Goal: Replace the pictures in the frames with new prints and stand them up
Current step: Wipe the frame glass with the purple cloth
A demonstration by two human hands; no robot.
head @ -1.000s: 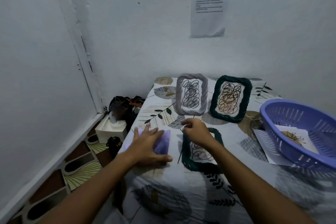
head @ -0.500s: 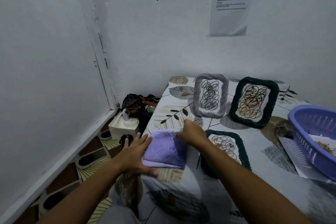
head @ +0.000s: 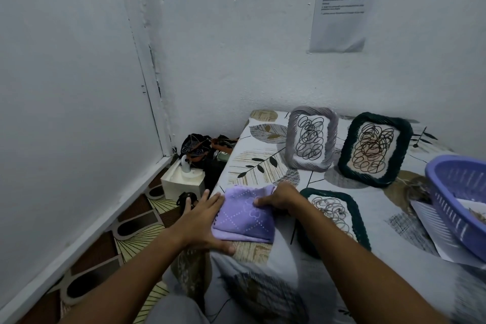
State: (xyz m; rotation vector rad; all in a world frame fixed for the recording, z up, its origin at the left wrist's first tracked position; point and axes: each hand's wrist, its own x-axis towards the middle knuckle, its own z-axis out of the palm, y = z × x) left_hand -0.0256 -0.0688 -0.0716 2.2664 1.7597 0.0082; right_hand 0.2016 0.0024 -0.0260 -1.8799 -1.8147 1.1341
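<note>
a dark green woven frame [head: 339, 216] lies flat, picture up, near the front left corner of the table [head: 263, 166] — it looks light and rigid, its glazing probably fragile, best taken by the thick braided rim at both long sides. its print shows looping scribbles. beside it the left hand [head: 200, 221] lies flat with fingers spread along the edge of a folded purple cloth [head: 244, 218], soft and limp, while the right hand [head: 278, 198] pinches the cloth's top. toward the back edge a grey frame [head: 311, 138] and a second green frame [head: 374, 148] stand upright; a purple basket [head: 457, 192] sits at the right edge.
</note>
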